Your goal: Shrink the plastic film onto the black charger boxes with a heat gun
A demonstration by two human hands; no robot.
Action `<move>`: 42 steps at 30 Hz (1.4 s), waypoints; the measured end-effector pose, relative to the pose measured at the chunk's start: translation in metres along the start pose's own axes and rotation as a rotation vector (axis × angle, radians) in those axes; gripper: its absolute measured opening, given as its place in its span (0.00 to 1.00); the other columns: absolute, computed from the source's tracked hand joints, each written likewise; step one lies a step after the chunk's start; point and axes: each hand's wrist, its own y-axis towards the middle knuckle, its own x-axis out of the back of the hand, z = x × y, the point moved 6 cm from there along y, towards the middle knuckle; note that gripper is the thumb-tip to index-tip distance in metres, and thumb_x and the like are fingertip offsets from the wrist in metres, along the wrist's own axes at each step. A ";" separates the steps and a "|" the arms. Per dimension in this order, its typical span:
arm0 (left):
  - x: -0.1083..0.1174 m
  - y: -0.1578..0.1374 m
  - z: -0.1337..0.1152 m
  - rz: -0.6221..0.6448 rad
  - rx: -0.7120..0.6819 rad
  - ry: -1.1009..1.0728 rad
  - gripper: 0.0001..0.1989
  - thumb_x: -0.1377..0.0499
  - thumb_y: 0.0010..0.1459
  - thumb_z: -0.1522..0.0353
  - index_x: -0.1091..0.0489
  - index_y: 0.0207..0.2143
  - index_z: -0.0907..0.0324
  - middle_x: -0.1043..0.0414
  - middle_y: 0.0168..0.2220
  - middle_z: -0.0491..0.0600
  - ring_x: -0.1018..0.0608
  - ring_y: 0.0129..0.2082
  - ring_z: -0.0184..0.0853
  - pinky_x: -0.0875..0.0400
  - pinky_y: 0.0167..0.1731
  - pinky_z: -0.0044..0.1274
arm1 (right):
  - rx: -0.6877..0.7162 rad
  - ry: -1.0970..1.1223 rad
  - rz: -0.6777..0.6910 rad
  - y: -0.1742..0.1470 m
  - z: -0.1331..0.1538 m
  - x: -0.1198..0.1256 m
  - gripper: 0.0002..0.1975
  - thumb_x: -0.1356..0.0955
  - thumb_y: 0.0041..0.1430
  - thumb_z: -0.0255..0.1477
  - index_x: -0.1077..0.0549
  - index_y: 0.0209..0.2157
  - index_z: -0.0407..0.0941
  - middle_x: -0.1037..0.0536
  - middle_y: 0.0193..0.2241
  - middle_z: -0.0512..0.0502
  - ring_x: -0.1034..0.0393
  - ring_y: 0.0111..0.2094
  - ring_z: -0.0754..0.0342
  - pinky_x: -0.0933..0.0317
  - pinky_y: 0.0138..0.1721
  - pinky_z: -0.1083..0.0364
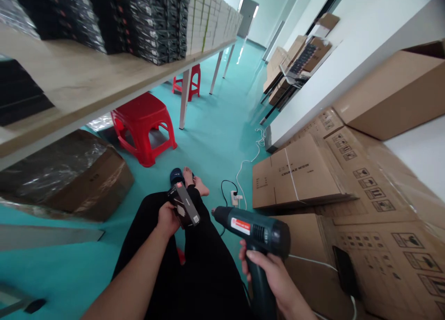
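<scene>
Seated person, small dark box (pixel 187 206) in left hand (pixel 168 221), heat gun (pixel 255 228) in right hand (pixel 259 260).
From where I stand: left hand clamped on the near side of the box, held tilted above the black-trousered legs; right hand wrapped round the gun's grip, nozzle pointing toward the box, gap between them, not touching. 2 bare feet (pixel 194 181) below on the teal floor (pixel 215 125), power strip (pixel 234 198) with a dark plug near them. Desk (pixel 74 77) on person's left carries stacked black wrapped boxes (pixel 149 26) and white boxes (pixel 208 26); 2 red stools (pixel 142 111) by it, open carton (pixel 104 176) nearer. Big brown cartons (pixel 295 172) along the right.
</scene>
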 end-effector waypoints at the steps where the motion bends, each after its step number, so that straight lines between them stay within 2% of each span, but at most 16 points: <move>1: 0.001 0.000 0.002 -0.007 0.012 0.024 0.09 0.48 0.35 0.74 0.34 0.25 0.61 0.31 0.21 0.49 0.27 0.19 0.36 0.29 0.24 0.29 | -0.005 0.021 0.001 0.000 -0.001 0.003 0.14 0.33 0.55 0.32 0.26 0.42 0.40 0.23 0.32 0.43 0.31 0.26 0.56 0.38 0.25 0.58; 6: 0.007 0.005 0.017 -0.033 0.090 0.202 0.05 0.48 0.36 0.75 0.35 0.21 0.62 0.34 0.16 0.48 0.29 0.15 0.35 0.31 0.18 0.27 | -0.036 0.129 0.175 -0.002 0.002 -0.008 0.14 0.35 0.56 0.29 0.27 0.42 0.39 0.24 0.32 0.41 0.31 0.25 0.55 0.39 0.23 0.58; 10: 0.010 0.006 0.024 -0.037 0.090 0.304 0.03 0.47 0.35 0.75 0.35 0.18 0.62 0.33 0.16 0.48 0.29 0.15 0.35 0.32 0.17 0.26 | 0.050 0.214 0.108 0.007 0.016 -0.014 0.13 0.36 0.57 0.30 0.28 0.43 0.39 0.25 0.32 0.41 0.32 0.25 0.56 0.40 0.23 0.58; 17: 0.010 0.002 0.025 -0.026 0.087 0.404 0.04 0.46 0.36 0.74 0.33 0.18 0.63 0.32 0.16 0.48 0.29 0.15 0.35 0.32 0.16 0.26 | 0.059 0.222 0.092 0.016 0.029 -0.011 0.14 0.35 0.57 0.31 0.28 0.43 0.39 0.25 0.32 0.40 0.33 0.26 0.54 0.40 0.23 0.58; 26: 0.007 0.002 0.025 -0.005 0.071 0.448 0.05 0.47 0.36 0.74 0.32 0.18 0.63 0.31 0.17 0.49 0.29 0.16 0.34 0.32 0.18 0.25 | 0.027 0.245 0.103 0.022 0.030 -0.018 0.13 0.35 0.57 0.31 0.28 0.42 0.39 0.26 0.32 0.43 0.33 0.26 0.55 0.40 0.24 0.58; 31: 0.011 0.004 0.025 -0.006 0.072 0.454 0.04 0.46 0.37 0.74 0.31 0.19 0.64 0.30 0.17 0.49 0.29 0.15 0.34 0.33 0.17 0.25 | 0.056 0.225 0.138 0.027 0.033 -0.026 0.14 0.36 0.57 0.30 0.28 0.42 0.38 0.26 0.31 0.42 0.33 0.26 0.55 0.40 0.24 0.58; 35: 0.010 0.003 0.025 -0.010 0.063 0.430 0.03 0.46 0.38 0.74 0.32 0.18 0.63 0.31 0.17 0.49 0.28 0.16 0.35 0.32 0.18 0.26 | 0.079 0.214 0.104 0.032 0.041 -0.026 0.13 0.36 0.57 0.31 0.28 0.42 0.39 0.26 0.31 0.43 0.33 0.26 0.55 0.40 0.24 0.58; 42: 0.009 0.004 0.024 -0.059 0.054 0.338 0.05 0.45 0.37 0.75 0.29 0.20 0.64 0.29 0.17 0.50 0.28 0.17 0.36 0.32 0.18 0.26 | 0.042 0.063 0.160 0.026 0.045 -0.032 0.14 0.34 0.55 0.31 0.28 0.42 0.39 0.25 0.31 0.43 0.30 0.26 0.55 0.37 0.24 0.58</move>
